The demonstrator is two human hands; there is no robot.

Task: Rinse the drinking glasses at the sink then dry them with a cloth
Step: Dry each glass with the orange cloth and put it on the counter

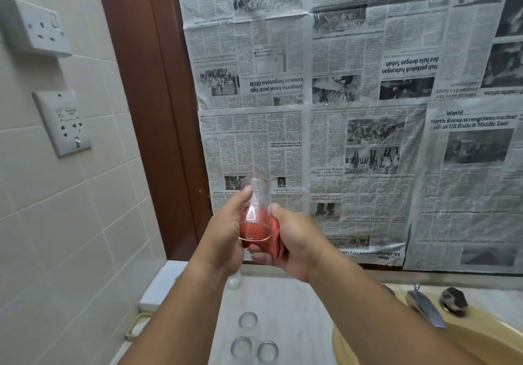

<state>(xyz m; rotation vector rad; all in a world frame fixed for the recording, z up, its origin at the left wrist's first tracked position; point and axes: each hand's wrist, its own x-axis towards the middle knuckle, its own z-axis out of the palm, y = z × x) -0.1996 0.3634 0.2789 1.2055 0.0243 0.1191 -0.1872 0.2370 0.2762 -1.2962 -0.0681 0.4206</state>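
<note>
I hold a clear drinking glass [257, 195] up at chest height in front of the newspaper-covered wall, its open rim turned toward me. My left hand [226, 234] grips the glass from the left side. My right hand [288, 240] holds an orange-red cloth [276, 236] against the glass, with part of the cloth stuffed inside it. Three more clear glasses stand on the counter below: one glass [248, 319] farther back and two glasses [241, 346] [267, 350] closer to me.
A beige sink [481, 345] with a chrome tap [424, 306] and a knob [454, 299] lies at the lower right. A soap dish [138, 326] sits at the counter's left edge. Wall sockets [36, 27] are on the tiled left wall.
</note>
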